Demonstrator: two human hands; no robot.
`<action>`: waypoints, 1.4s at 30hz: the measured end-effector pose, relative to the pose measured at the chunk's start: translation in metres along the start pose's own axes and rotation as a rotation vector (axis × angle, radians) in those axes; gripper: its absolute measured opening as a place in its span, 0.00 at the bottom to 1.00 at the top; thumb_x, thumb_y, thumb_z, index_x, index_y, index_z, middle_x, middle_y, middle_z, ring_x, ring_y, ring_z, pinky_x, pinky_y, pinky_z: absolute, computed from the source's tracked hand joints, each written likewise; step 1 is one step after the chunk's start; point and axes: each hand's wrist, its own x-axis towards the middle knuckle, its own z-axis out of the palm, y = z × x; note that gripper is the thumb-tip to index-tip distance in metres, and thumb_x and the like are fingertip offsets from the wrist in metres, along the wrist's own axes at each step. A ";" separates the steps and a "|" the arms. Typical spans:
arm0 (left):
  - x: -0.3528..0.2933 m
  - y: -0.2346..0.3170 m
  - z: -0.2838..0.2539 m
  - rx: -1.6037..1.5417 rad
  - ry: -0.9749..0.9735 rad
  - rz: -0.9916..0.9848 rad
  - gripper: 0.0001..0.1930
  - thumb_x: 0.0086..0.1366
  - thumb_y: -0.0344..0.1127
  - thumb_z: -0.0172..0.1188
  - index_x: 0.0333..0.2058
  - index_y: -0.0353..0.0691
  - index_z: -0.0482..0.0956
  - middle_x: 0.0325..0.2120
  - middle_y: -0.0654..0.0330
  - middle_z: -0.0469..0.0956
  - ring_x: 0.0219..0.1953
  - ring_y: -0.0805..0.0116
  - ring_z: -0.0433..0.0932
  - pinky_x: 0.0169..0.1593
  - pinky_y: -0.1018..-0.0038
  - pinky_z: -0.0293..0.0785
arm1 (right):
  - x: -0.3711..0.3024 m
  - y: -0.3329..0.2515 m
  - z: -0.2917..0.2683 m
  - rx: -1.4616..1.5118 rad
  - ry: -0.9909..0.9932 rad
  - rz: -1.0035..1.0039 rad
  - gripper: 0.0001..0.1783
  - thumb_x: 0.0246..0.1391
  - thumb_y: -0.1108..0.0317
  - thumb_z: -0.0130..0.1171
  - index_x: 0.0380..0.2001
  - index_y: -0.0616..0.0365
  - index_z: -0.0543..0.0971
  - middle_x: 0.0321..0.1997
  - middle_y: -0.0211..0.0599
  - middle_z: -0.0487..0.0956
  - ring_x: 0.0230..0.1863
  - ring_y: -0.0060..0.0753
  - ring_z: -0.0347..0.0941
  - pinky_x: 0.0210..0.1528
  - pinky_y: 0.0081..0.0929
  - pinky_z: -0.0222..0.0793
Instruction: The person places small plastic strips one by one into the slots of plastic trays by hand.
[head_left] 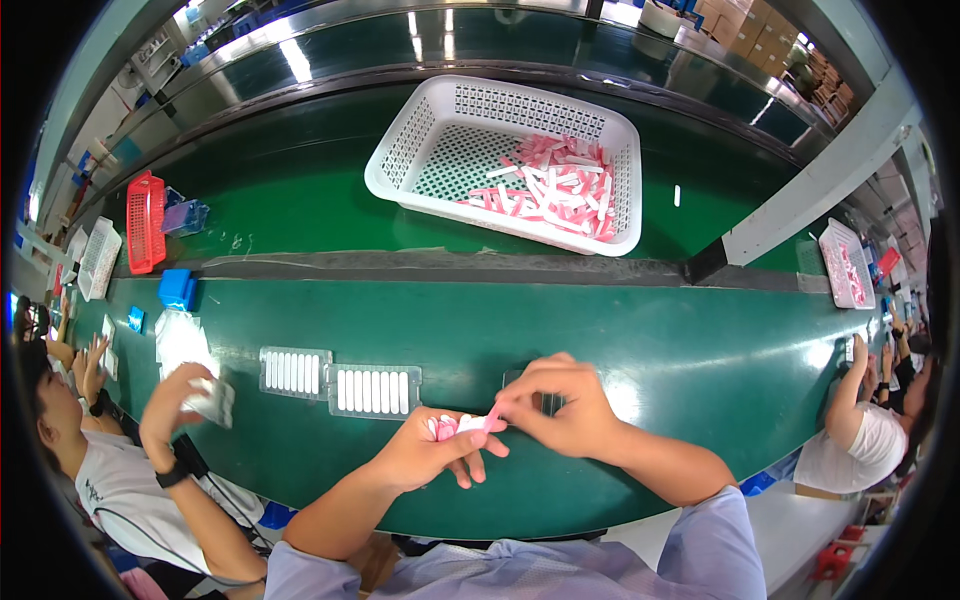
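Right hand (562, 408) pinches thin pink strip (491, 416); left hand (425, 452) cups slender pieces (444, 428)

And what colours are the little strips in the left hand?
The little strips are pink and white, in the head view.

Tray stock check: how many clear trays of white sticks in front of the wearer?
2: the left tray and, beside it, the right tray, nearer the left hand. Another may be partly hidden behind the right hand.

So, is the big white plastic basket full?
Partly full: pink and white strips heap at right in the basket; its perforated floor shows at left.
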 end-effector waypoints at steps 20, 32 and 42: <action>0.002 0.004 -0.006 -0.160 0.028 -0.099 0.22 0.78 0.39 0.52 0.63 0.33 0.71 0.52 0.50 0.81 0.42 0.66 0.84 0.41 0.71 0.83 | 0.010 0.026 -0.024 -0.615 -0.242 -0.196 0.15 0.50 0.62 0.70 0.42 0.50 0.84 0.36 0.28 0.79 0.40 0.36 0.72 0.50 0.35 0.63; 0.002 -0.012 0.005 0.124 -0.049 -0.053 0.12 0.74 0.34 0.61 0.49 0.32 0.82 0.33 0.58 0.85 0.25 0.80 0.74 0.29 0.79 0.69 | -0.004 0.006 0.004 -0.119 -0.291 -0.269 0.20 0.53 0.64 0.70 0.50 0.53 0.84 0.34 0.32 0.78 0.34 0.35 0.73 0.42 0.34 0.68; 0.003 -0.016 0.005 0.079 -0.139 -0.048 0.12 0.72 0.34 0.64 0.47 0.32 0.82 0.33 0.56 0.85 0.20 0.81 0.71 0.26 0.79 0.67 | -0.003 0.010 -0.011 0.097 -0.463 -0.194 0.13 0.53 0.72 0.73 0.43 0.54 0.87 0.33 0.34 0.80 0.32 0.33 0.78 0.33 0.30 0.75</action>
